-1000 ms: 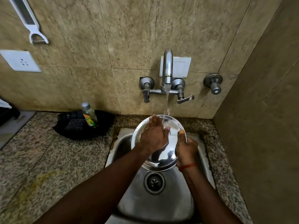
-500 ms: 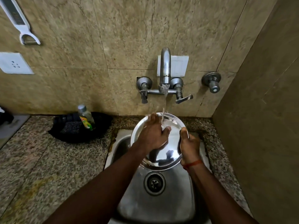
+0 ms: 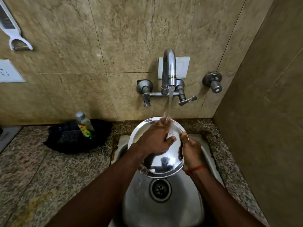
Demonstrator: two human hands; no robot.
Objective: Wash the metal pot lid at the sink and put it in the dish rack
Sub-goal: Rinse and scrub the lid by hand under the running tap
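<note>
At the right rim of the metal pot lid (image 3: 164,163), the right hand (image 3: 191,151) pinches the edge, thumb laid along the near face and the other fingers hidden behind it. This probably serves to keep the disc tilted up towards the wall so that water runs down it. Across from that grip, the left hand (image 3: 155,140) lies spread flat on the lid's shiny face. Its fingers are straight and reach up to where the water stream (image 3: 170,104) lands, which looks like rubbing the surface clean by hand rather than holding it. The lid hangs over the steel sink (image 3: 203,145), clear of the basin floor, so run-off falls towards the drain (image 3: 159,188) just below the grip. Straight above the hands the wall tap (image 3: 168,69) is running, and its right lever handle (image 3: 187,99) is turned outward. Well to the left of the grip, on the speckled granite counter (image 3: 41,169), a dish soap bottle (image 3: 84,124) stands upright on a black cloth (image 3: 98,136), near enough to reach. Farther up on the left a white peeler (image 3: 14,35) hangs on the tiled wall, above a wall socket (image 3: 8,72). No dish rack is in view, so the washing step seems under way and the placing not yet begun.
</note>
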